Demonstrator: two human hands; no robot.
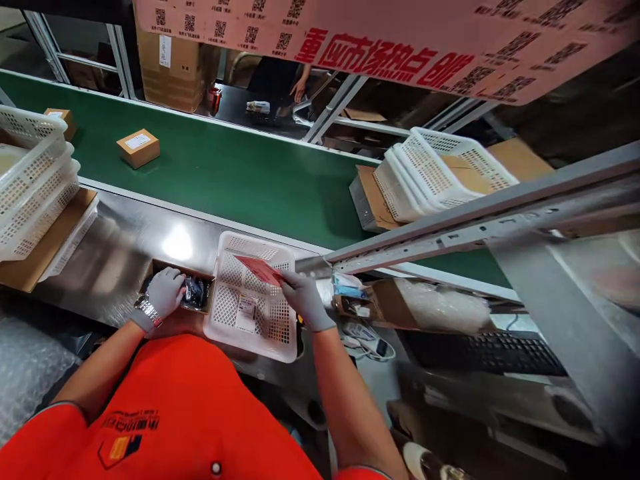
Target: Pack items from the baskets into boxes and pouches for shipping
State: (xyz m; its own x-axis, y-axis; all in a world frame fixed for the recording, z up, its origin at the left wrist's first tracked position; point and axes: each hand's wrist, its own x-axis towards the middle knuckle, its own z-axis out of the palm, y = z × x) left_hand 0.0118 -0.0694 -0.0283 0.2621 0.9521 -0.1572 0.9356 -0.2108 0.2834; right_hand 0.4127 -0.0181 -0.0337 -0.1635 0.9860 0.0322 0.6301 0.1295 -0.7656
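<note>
My gloved left hand (167,292) rests in a small open cardboard box (212,288), its fingers curled at a dark item in clear plastic wrap (195,292); whether they grip it I cannot tell. Between my hands lies a white perforated basket (215,320) with a white printed label or slip (247,313) in it. Above the basket's right side, my gloved right hand (304,299) pinches a flat red card (259,269) by its near edge. The card is tilted and points to the left.
Beyond the steel bench (120,233) runs a green conveyor belt (240,170) carrying a small taped carton (139,148). Stacked white baskets stand left (35,200) and right (410,180). A slanted metal beam (480,213) and a keyboard (500,352) are at right. Across the belt is another person's hand (300,88).
</note>
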